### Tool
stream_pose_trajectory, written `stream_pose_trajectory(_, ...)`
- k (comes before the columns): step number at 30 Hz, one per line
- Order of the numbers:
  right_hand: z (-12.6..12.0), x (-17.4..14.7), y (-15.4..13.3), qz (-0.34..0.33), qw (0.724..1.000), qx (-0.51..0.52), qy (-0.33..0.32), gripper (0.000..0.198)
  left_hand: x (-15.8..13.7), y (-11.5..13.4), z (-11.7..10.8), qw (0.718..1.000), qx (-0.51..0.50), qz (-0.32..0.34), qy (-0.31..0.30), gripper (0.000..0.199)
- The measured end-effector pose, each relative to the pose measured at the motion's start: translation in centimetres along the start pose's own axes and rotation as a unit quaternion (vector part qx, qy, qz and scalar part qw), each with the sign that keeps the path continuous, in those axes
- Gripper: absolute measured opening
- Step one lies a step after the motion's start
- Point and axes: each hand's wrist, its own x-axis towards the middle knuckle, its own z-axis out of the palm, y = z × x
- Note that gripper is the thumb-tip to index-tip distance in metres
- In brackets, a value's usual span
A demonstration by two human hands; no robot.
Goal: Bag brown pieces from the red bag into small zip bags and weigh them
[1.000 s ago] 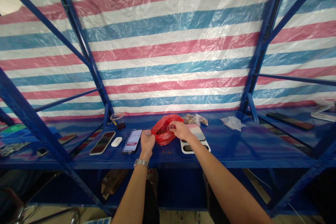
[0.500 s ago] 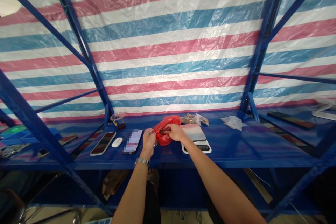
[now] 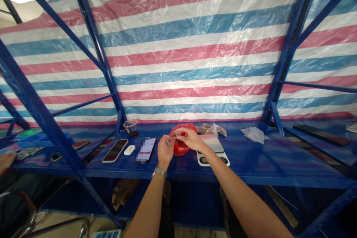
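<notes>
A red plastic bag (image 3: 182, 150) lies bunched on the blue shelf, its mouth open and small dark pieces visible inside. My left hand (image 3: 165, 150), with a metal-band watch at the wrist, is closed on a small clear plastic bag (image 3: 169, 140) at the red bag's left side. Over the red bag, my right hand (image 3: 191, 139) pinches its fingers together close to the clear bag's opening. What those fingertips hold is too small to make out. Just right of the red bag sits a white kitchen scale (image 3: 213, 160) with a flat metal plate.
Left of my hands lie a lit phone (image 3: 145, 150), a white earbud case (image 3: 129, 150), another phone (image 3: 115, 151) and a clear cup (image 3: 131, 128). Filled clear bags (image 3: 210, 129) lie behind the scale; flat clear bags (image 3: 254, 134) lie farther right. Blue posts (image 3: 97, 48) frame the shelf.
My left hand has come off the red bag's edge and now holds the clear bag up beside it. My right hand has lifted from inside the red bag toward the clear bag.
</notes>
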Motion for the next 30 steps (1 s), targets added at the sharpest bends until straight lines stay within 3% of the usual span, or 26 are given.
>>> stream_pose_trajectory(3,0.6,-0.3,-1.3,-0.032,0.992,-0.119,0.007,0.03,-0.2,-0.3,0.5,0.999,0.021,0.033,-0.034,0.01)
stream_pose_trajectory(7,1.1,-0.5,-1.4,-0.107,0.969,-0.224,-0.002,0.042,-0.2,-0.4,1.2,0.999,-0.001,0.025,-0.026,0.007)
stream_pose_trajectory(14,1.2,-0.2,-1.0,-0.122,0.962,-0.243,0.018,0.04,-0.1,-0.5,1.7,1.0,-0.016,0.0,-0.016,0.011)
stream_pose_trajectory(17,0.5,-0.1,-1.6,-0.082,0.963,-0.25,0.055,0.039,0.0,-0.5,1.3,1.0,0.014,0.0,0.004,0.013)
stream_pose_trajectory(20,-0.5,-0.2,-1.7,0.009,0.953,-0.294,0.076,0.039,0.0,-0.4,0.8,0.998,0.043,-0.039,0.017,0.018)
stream_pose_trajectory(23,-0.8,-0.6,-0.9,0.082,0.937,-0.338,0.018,0.036,-0.3,-0.1,0.3,0.995,0.042,-0.089,0.011,0.02)
stream_pose_trajectory(26,-0.2,-1.0,0.3,0.113,0.925,-0.36,-0.043,0.032,-0.5,0.4,0.1,0.994,0.028,-0.103,0.018,0.02)
stream_pose_trajectory(30,0.6,-0.7,0.9,0.12,0.928,-0.351,-0.021,0.038,-0.4,1.1,-0.2,0.997,0.025,-0.051,0.056,0.016)
